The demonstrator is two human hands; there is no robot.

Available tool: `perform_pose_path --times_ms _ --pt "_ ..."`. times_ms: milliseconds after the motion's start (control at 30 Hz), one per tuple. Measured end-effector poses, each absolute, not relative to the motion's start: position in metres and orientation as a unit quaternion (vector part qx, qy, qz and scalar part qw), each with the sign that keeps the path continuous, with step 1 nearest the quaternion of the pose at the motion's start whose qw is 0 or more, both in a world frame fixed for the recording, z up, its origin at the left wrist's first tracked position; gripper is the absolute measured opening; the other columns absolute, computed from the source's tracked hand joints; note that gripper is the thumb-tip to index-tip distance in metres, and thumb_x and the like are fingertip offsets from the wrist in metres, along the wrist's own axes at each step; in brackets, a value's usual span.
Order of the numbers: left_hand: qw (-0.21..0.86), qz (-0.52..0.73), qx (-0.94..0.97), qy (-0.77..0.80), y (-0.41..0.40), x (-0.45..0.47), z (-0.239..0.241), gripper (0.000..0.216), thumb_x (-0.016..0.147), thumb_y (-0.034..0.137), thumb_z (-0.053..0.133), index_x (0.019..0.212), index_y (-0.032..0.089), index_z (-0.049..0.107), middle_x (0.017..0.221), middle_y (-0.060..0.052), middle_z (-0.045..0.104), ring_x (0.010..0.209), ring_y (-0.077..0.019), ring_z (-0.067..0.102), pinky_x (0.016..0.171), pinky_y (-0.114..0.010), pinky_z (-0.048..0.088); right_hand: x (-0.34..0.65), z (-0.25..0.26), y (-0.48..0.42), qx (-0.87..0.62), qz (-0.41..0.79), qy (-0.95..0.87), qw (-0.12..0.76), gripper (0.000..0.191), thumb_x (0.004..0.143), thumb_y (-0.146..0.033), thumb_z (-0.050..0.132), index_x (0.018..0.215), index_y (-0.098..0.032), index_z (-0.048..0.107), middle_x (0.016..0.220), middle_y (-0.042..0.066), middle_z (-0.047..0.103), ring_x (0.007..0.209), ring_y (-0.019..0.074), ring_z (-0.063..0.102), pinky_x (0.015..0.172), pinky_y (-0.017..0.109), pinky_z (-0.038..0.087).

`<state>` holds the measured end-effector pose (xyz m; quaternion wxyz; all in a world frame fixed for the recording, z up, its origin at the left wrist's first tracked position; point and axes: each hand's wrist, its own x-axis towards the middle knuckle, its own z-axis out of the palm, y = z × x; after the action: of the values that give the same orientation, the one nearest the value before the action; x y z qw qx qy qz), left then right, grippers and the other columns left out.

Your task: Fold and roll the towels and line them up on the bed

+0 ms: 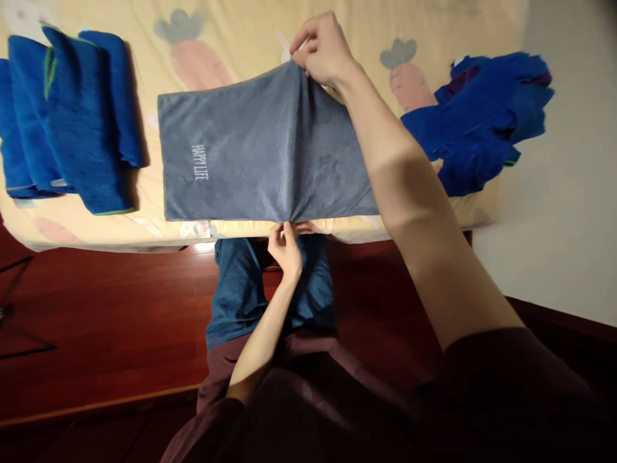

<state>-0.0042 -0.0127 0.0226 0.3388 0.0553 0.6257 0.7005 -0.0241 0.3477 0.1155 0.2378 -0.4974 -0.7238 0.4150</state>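
Note:
A grey towel [231,148] with "HAPPY LIFE" in white letters lies spread lengthwise across the bed in front of me. My left hand [286,249] pinches its near edge around the middle. At the far edge, directly across from there, my right hand [322,50] is closed on the towel between thumb and fingers. A raised ridge runs through the cloth from one hand to the other. My right forearm covers part of the towel's right end.
Several folded blue towels [87,122] lie on the left. Crumpled blue cloths [482,122], with some purple among them, are heaped on the right near a pale wall [559,193]. Beneath everything is a yellow sheet [250,38] with carrot prints. Below the bed's edge is a reddish floor [120,308].

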Motion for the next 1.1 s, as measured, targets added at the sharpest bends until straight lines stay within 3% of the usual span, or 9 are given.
perform_pose_path --times_ms 200,367,500,667,833,967,1100 --pt "0.246 0.704 0.134 0.653 -0.018 -0.044 0.071 0.027 0.087 0.045 0.075 0.090 0.019 0.070 0.080 -0.001 0.064 0.073 -0.0134 0.059 0.073 -0.026 0.049 -0.005 0.160 0.343 -0.523 0.455 -0.653 0.306 0.023 0.099 0.001 0.059 0.089 -0.019 0.056 0.054 -0.017 0.053 0.049 -0.0013 0.050 0.048 0.011 0.038" --pt "0.171 0.696 0.249 0.651 -0.024 -0.110 0.129 0.027 0.090 0.046 0.072 0.091 0.019 0.068 0.081 -0.002 0.064 0.075 -0.0141 0.061 0.074 -0.027 0.052 0.021 0.216 0.321 -0.512 0.482 -0.614 0.358 0.023 0.100 0.000 0.059 0.087 -0.019 0.057 0.053 -0.014 0.057 0.052 0.0020 0.056 0.072 0.018 0.057" --pt "0.128 0.679 0.293 0.661 -0.020 -0.174 0.180 0.029 0.086 0.047 0.077 0.093 0.020 0.068 0.075 0.000 0.063 0.074 -0.0151 0.062 0.069 -0.027 0.053 0.043 0.259 0.292 -0.492 0.499 -0.585 0.408 0.024 0.096 -0.005 0.067 0.082 -0.021 0.058 0.057 -0.010 0.062 0.059 0.0060 0.062 0.083 0.028 0.060" --pt "0.082 0.661 0.350 0.659 -0.007 -0.240 0.243 0.033 0.088 0.047 0.078 0.096 0.016 0.070 0.073 0.003 0.065 0.072 -0.0107 0.059 0.079 -0.030 0.056 0.065 0.301 0.250 -0.456 0.498 -0.586 0.447 0.026 0.082 -0.022 0.086 0.078 -0.023 0.061 0.067 -0.004 0.067 0.072 0.0130 0.073 0.074 0.025 0.063" --pt "-0.008 0.594 0.451 0.666 0.000 -0.275 0.305 0.044 0.091 0.042 0.075 0.115 0.008 0.065 0.082 0.004 0.069 0.077 -0.0055 0.062 0.087 -0.031 0.053 0.081 0.336 0.199 -0.438 0.500 -0.562 0.493 0.033 0.075 -0.024 0.091 0.081 -0.022 0.059 0.071 -0.003 0.066 0.076 0.0158 0.076 0.068 0.025 0.065" --pt "-0.017 0.543 0.511 0.667 0.005 -0.281 0.344 0.037 0.093 0.029 0.066 0.109 -0.004 0.065 0.087 0.000 0.070 0.082 -0.0044 0.064 0.092 -0.037 0.050 0.098 0.355 0.165 -0.430 0.506 -0.551 0.506 0.033 0.074 -0.022 0.091 0.084 -0.022 0.059 0.073 -0.003 0.067 0.075 0.0161 0.076 0.066 0.025 0.065" --pt "0.007 0.525 0.533 0.663 0.010 -0.273 0.369 0.033 0.091 0.023 0.063 0.104 -0.007 0.065 0.085 0.001 0.069 0.084 -0.0046 0.065 0.094 -0.041 0.050 0.118 0.361 0.148 -0.443 0.501 -0.543 0.507 0.031 0.072 -0.017 0.091 0.081 -0.021 0.062 0.071 -0.002 0.069 0.075 0.0168 0.076 0.066 0.026 0.065"
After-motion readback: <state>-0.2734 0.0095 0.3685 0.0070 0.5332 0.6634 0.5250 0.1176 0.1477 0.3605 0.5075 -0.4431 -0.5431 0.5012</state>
